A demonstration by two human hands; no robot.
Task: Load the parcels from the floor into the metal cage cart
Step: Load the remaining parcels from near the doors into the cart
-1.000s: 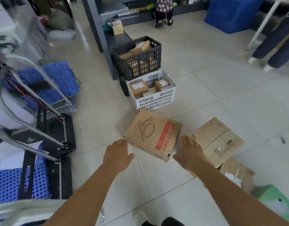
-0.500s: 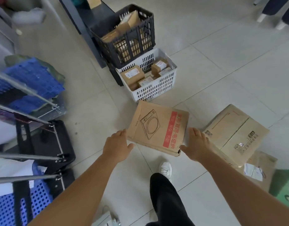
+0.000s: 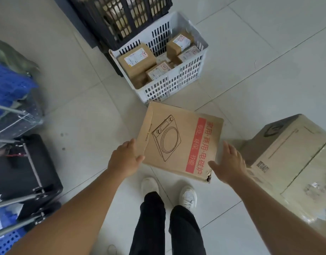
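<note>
a flat cardboard parcel (image 3: 178,142) printed with a cooker drawing is flanked on the tiled floor (image 3: 250,74), just before a white crate (image 3: 176,85). its left edge is touched by the left hand (image 3: 124,160), fingers relaxed; the right hand (image 3: 229,163) is spread beside the torn right corner. bare floor lies beyond the crate, and a larger box (image 3: 290,162) sits close right.

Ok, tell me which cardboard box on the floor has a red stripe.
The flat box between both hands, printed with a cooker drawing; the bigger box to its right is plain brown, without red.
</note>
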